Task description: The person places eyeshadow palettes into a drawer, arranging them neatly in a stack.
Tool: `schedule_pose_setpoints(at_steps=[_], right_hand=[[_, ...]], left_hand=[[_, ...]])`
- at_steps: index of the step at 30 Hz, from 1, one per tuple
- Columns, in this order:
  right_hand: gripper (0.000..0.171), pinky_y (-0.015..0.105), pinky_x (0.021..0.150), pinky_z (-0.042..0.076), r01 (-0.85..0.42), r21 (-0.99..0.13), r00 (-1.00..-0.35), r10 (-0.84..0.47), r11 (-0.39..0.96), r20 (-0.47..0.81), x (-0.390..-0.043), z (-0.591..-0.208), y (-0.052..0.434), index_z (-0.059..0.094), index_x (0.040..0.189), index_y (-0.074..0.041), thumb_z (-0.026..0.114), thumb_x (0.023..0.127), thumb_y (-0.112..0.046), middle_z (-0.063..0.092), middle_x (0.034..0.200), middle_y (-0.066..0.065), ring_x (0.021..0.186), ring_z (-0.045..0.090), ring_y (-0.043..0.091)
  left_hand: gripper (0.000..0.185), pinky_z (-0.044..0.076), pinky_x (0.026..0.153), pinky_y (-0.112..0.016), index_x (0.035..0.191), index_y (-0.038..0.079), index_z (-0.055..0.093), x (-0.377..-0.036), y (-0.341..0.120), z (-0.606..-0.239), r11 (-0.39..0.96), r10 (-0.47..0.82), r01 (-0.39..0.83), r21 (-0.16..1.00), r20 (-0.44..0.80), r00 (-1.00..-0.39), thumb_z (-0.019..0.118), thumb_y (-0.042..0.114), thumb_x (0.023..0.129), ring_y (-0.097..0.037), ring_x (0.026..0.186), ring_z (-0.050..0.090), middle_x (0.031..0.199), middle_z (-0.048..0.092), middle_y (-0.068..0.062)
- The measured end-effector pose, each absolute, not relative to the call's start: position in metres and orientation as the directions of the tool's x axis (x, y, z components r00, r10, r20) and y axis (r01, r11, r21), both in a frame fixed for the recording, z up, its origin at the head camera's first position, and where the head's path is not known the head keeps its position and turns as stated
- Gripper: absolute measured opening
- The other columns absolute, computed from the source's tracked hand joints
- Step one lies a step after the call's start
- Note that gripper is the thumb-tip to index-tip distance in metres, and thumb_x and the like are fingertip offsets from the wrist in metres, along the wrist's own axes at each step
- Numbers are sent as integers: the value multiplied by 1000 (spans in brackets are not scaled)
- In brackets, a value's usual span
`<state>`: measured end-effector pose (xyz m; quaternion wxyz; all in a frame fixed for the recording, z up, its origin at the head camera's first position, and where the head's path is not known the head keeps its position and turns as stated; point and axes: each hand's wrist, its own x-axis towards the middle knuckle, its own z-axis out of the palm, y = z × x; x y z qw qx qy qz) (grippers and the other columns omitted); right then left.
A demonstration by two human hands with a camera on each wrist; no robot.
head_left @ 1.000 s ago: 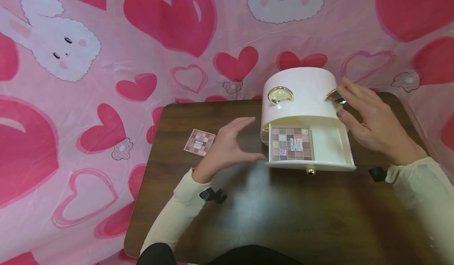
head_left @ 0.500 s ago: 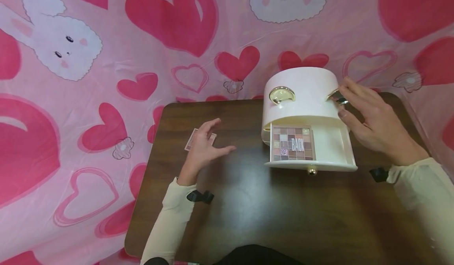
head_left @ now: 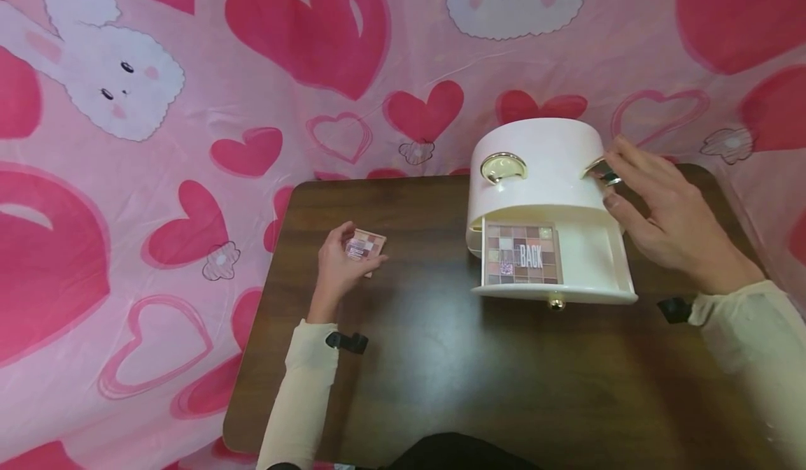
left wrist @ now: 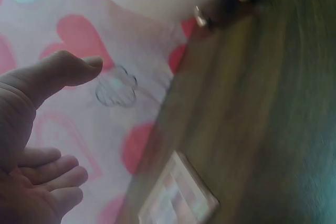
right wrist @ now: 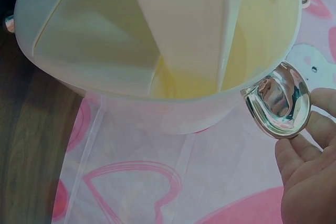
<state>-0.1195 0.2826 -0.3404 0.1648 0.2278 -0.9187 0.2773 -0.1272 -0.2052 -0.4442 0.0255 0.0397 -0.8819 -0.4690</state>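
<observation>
Left hand: the left hand (head_left: 336, 264) has thumb and fingers apart, with the small palette (head_left: 365, 247) between them; the left wrist view shows the two well spread, and whether they touch the palette cannot be told
Small palette: on the table (head_left: 428, 372), its near edge partly behind the thumb; pale lettering on the lid, too small to read; cut off by the lower edge in the left wrist view
Right hand: the right hand (head_left: 670, 222) has its fingers nearly straight, touching the gold handle (right wrist: 278, 100) at its rim rather than wrapped round it
White box: the white box (head_left: 541, 145) is rounded, cut off and blurred in the left wrist view; the right wrist view looks into its top, where a pale divider (right wrist: 178, 24) runs out of frame
Drawer: the drawer (head_left: 588, 253) stands out from the box front, its gold knob (head_left: 556, 304) facing the person
Large palette: the large palette (head_left: 521, 254) lies in the drawer's left half, "BACK" in white capitals; fainter lettering left of that word is hard to make out
Backdrop: pink cloth (head_left: 195, 85) with hearts and rabbit faces, one face cut off above
</observation>
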Motion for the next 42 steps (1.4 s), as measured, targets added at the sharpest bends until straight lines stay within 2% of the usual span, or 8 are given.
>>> schedule_pose_setpoints(at_steps=[4, 11, 18, 21, 30, 38, 42], right_hand=[[58, 50, 120, 16, -515, -432, -838, -330, 741, 434, -119, -341, 283, 41, 153, -10, 57, 100, -27, 32, 161, 7, 147, 28, 32], [59, 50, 120, 16, -515, -435, -839, -329, 738, 434, -120, -341, 284, 41, 153, -10, 58, 99, -27, 32, 161, 6, 147, 28, 32], [58, 50, 120, 16, -515, -435, -840, -332, 739, 429, -120, -341, 284, 41, 153, -10, 57, 100, -28, 31, 161, 7, 147, 28, 33], [58, 51, 120, 16, -511, -436, -842, -331, 740, 425, -119, -341, 284, 41, 153, -10, 57, 100, -28, 31, 162, 7, 147, 28, 33], [58, 52, 120, 17, -501, -444, -848, -320, 743, 423, -120, -341, 283, 42, 153, -10, 58, 99, -28, 32, 161, 6, 147, 29, 33], [58, 51, 120, 18, -515, -445, -837, -318, 733, 444, -120, -341, 284, 44, 152, -10, 60, 99, -27, 34, 160, 7, 146, 30, 33], [58, 51, 120, 17, -513, -450, -841, -322, 731, 436, -119, -341, 284, 43, 152, -10, 59, 99, -27, 33, 161, 7, 147, 29, 33]], left_hand=[[97, 39, 109, -52, 145, -1, 42, -129, -211, -455, 591, -133, -105, 800, -31, -991, 93, 31, 69, -40, 125, 47, 140, 49, -21], [102, 34, 112, -53, 147, -1, 35, -132, -223, -476, 665, -205, -218, 714, -106, -973, 91, 34, 70, -37, 125, 43, 142, 43, -21], [104, 34, 111, -52, 139, -10, 39, -133, -235, -500, 787, -214, -196, 584, -39, -976, 94, 38, 65, -39, 123, 40, 132, 45, -26], [106, 34, 110, -52, 137, -11, 39, -131, -237, -508, 803, -231, -219, 554, -50, -972, 96, 40, 63, -40, 122, 40, 130, 45, -26], [107, 35, 109, -51, 135, -10, 40, -131, -234, -524, 801, -264, -262, 539, -74, -962, 97, 38, 59, -42, 122, 42, 127, 47, -27], [114, 32, 112, -52, 142, -9, 35, -130, -231, -526, 787, -280, -294, 542, -112, -954, 97, 40, 59, -42, 127, 40, 136, 45, -28], [111, 32, 113, -52, 143, -9, 36, -129, -230, -525, 779, -293, -303, 549, -108, -950, 96, 39, 62, -42, 129, 40, 137, 45, -28]])
